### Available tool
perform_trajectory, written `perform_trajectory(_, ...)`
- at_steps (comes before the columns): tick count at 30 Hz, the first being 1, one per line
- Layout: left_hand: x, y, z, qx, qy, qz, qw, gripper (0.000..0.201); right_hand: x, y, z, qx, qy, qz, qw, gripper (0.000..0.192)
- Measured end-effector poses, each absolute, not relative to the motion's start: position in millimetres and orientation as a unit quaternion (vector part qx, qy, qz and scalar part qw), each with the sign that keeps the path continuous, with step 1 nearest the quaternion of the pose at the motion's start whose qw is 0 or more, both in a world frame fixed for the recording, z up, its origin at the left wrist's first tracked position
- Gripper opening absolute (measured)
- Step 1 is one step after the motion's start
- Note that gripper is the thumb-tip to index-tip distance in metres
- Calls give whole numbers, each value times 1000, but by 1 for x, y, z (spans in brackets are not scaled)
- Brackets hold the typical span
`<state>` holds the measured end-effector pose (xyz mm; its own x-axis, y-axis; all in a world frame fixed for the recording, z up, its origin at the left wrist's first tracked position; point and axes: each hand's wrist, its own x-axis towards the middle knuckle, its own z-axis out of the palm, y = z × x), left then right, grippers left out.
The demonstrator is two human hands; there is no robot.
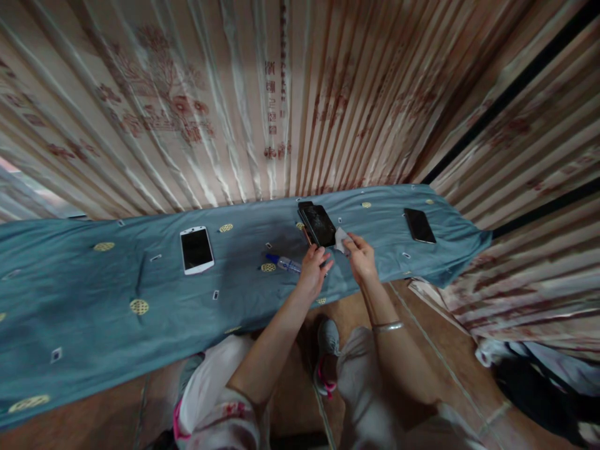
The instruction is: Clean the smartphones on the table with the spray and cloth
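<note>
Cracked black phone [318,224] sits tilted in my left grip [313,270], raised a little above the blue cloth [84,294] that covers the desk, near the middle of its length and toward the far edge. My left fingers are curled shut around the phone's lower end, with the thumb on the side nearest me; the screen faces up and shows a web of cracks. My right grip [360,255] is pinched closed on a small white wipe [341,239], which touches the phone's right-hand lower corner. A silver bangle [388,325] rings my right wrist.

Just left of my left hand, a blue-capped pen [282,262] lies flat on the cloth, angled toward the near edge. Farther left, well apart from my hands, a white phone [196,249] lies face up with its screen dark. Toward the right end of the desk, near the far edge, another black phone [419,225] lies flat, also well apart from my right hand.

The cloth is patterned with small yellow round motifs and little white squares, and it hangs over the desk's right end. Behind the far edge hangs a pleated curtain [300,94] with reddish floral print. Below the near edge I can see my knees and one grey shoe [327,340] on the brown floor.
</note>
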<state>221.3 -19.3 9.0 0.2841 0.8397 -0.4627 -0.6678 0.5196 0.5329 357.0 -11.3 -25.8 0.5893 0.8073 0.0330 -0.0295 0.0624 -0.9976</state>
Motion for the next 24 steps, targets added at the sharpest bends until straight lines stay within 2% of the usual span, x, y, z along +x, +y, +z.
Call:
perform_trajectory(3, 214, -24, 11, 135, 359, 475, 792, 21, 348, -21, -17, -622, -344, 295, 639, 47)
perform_trajectory(9, 177, -26, 15, 214, 345, 471, 784, 29, 300, -37, -3, -557, -495, 346, 570, 55)
perform_trajectory(14, 144, -23, 15, 238, 371, 504, 743, 36, 266, -42, 8, -519, -620, 286, 513, 60)
perform_trajectory(19, 117, -25, 17, 257, 394, 517, 715, 31, 239, -49, 15, -500, -710, 234, 438, 74)
perform_trajectory(24, 90, -31, 22, 264, 403, 544, 687, 29, 210, -52, 15, -488, -741, 204, 414, 64)
